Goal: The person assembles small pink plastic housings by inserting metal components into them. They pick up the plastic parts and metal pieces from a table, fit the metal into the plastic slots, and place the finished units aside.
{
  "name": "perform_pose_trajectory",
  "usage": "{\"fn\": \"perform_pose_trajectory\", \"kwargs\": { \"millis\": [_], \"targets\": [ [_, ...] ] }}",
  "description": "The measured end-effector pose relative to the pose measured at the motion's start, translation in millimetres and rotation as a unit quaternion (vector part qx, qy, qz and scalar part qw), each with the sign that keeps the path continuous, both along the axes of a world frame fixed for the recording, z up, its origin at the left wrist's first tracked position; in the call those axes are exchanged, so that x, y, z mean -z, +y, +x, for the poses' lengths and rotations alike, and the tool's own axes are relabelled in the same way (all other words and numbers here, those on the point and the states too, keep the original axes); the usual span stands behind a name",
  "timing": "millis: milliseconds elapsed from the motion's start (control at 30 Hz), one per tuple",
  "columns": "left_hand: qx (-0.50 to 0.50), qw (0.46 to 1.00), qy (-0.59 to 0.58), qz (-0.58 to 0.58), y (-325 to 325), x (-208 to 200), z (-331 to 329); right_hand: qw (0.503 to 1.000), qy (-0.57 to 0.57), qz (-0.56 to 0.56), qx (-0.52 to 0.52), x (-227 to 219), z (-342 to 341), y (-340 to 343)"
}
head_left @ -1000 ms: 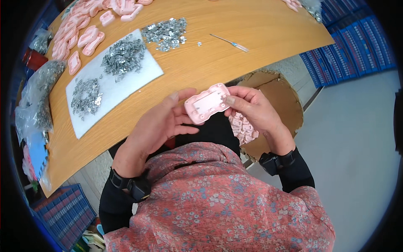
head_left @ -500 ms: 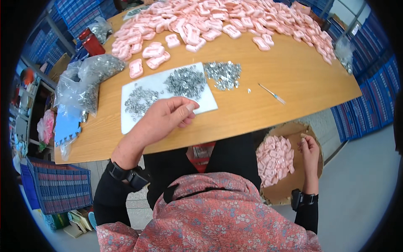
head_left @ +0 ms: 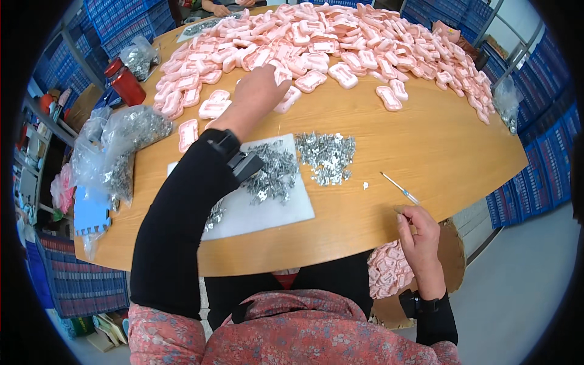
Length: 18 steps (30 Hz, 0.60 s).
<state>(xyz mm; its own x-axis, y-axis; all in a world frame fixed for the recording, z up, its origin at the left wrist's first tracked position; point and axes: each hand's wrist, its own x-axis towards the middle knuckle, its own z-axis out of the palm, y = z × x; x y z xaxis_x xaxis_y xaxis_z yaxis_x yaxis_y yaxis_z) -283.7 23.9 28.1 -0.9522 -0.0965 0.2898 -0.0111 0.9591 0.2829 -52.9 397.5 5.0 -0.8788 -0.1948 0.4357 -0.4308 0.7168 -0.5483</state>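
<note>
My left hand [head_left: 258,94] reaches over the table to the near edge of a heap of pink moulded plastic pieces [head_left: 340,45]. Its fingers close on one pink piece [head_left: 281,72]; the fingertips are partly hidden. Beneath that forearm lies a white mat [head_left: 267,220] with small silvery metal parts [head_left: 271,173], some covered by the sleeve. My right hand [head_left: 421,238] is at the table's front edge, thumb and fingers drawn together; what they hold, if anything, cannot be made out. Just beyond it lies a thin pen-like tool [head_left: 400,187] with a clear, bluish end.
More metal parts [head_left: 327,158] lie right of the mat. Clear bags of parts [head_left: 125,143] and a red bottle [head_left: 126,84] stand at left. Below the front edge, a cardboard box [head_left: 451,255] holds pink pieces. Another person's hand [head_left: 217,9] is at the far side. Blue crates [head_left: 538,173] stand around.
My left hand has gone from above the mat forward to the heap and closed on a pink piece. My right hand has risen from over the box to the table edge.
</note>
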Motion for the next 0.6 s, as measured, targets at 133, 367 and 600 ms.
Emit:
{"fn": "perform_pose_trajectory", "kwargs": {
  "millis": [133, 367, 600],
  "targets": [
    [-0.054, 0.995, -0.081, -0.030, 13, 2, -42, 1.000, -0.006, 0.008, 0.020, 8, -7, 12],
    [0.025, 0.999, -0.044, -0.017, -24, 13, -66, 0.999, -0.010, -0.012, 0.029, 13, -13, 13],
    [0.124, 0.867, -0.104, 0.471, -66, -12, -1, 0.999, -0.018, -0.035, -0.012, 7, -15, -5]
  ]
}}
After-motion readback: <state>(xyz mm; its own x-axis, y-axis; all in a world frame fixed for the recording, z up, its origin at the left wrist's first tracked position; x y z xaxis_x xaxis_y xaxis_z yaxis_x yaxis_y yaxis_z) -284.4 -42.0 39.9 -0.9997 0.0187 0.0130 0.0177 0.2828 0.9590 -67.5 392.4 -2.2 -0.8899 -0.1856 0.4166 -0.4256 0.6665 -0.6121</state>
